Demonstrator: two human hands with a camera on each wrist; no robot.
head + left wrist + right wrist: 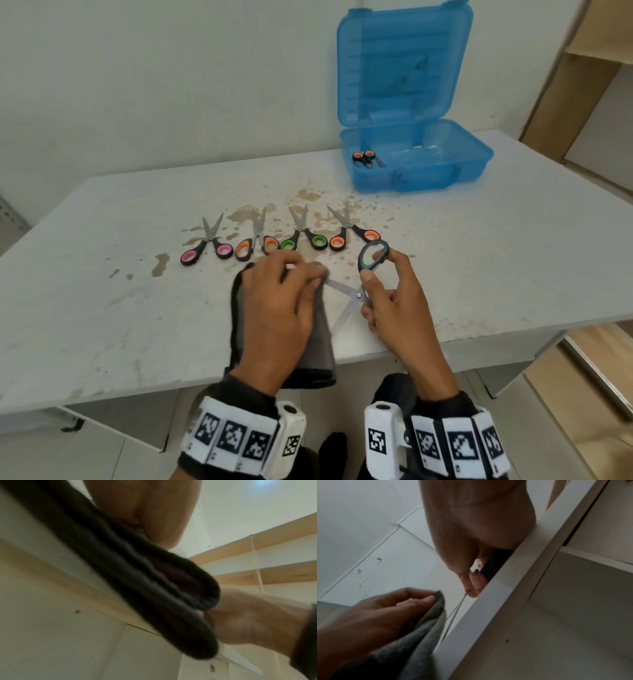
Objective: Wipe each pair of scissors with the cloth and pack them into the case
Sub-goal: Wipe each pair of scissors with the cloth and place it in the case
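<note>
Four pairs of scissors [279, 236] lie in a row on the surface [102, 274] short of the blue case [416, 161]; one orange-handled pair [366, 159] is already packed inside. The right hand [394, 301] grips the open blue-handled scissors [359, 291] by the handle. The left hand [284, 308] pinches the grey cloth [322, 339] around one blade. Judgement: draw the cloth from pivot to tip, fingers behind the edge, then do the other blade.
</note>
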